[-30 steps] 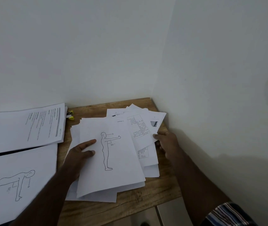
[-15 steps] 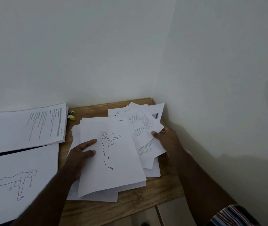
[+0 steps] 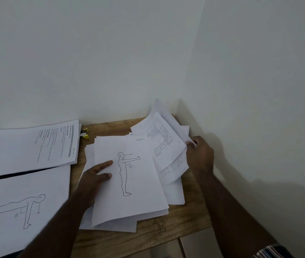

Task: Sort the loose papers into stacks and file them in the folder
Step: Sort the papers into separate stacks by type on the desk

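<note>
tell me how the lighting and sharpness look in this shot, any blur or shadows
Head view: dim, flat light; soft shadow of the right hand falls on the right wall; the fanned papers it lifts look slightly smeared, the standing-figure sheet stays sharp; wide-angle bending at the edges.

Push-up drawing sheet point(image 3: 23, 207) cut off at left edge.
</note>
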